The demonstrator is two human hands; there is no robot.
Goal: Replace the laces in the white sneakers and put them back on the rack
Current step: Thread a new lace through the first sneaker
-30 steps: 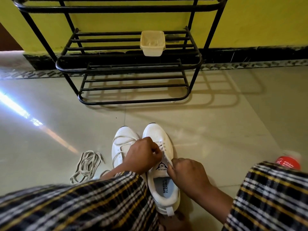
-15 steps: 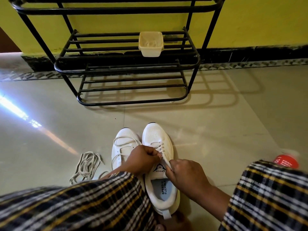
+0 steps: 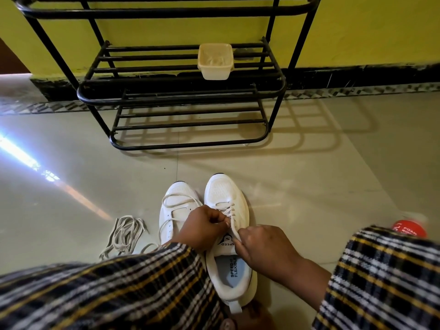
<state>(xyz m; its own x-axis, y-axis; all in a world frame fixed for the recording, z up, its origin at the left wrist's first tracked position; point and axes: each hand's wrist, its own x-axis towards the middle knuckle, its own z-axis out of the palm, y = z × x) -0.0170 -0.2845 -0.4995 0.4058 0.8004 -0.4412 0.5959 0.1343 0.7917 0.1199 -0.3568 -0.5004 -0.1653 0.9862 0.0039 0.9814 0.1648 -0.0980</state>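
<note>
Two white sneakers stand side by side on the floor, toes toward the rack. The right sneaker [image 3: 226,198] has a lace threaded through its upper eyelets. My left hand [image 3: 202,228] pinches one end of that lace over the tongue. My right hand [image 3: 259,248] pinches the other end just beside it. The left sneaker [image 3: 177,203] has a lace lying loosely across it; its heel is hidden under my knee. The black metal rack [image 3: 181,96] stands against the yellow wall ahead.
A heap of loose laces [image 3: 123,234] lies on the floor left of the sneakers. A cream plastic tub [image 3: 215,61] sits on the rack's middle shelf. A red bottle cap [image 3: 408,228] shows at the right, behind my checked-clad knee.
Both hands have shifted slightly along the right sneaker's lace, staying over its tongue. The sneakers have not moved.
</note>
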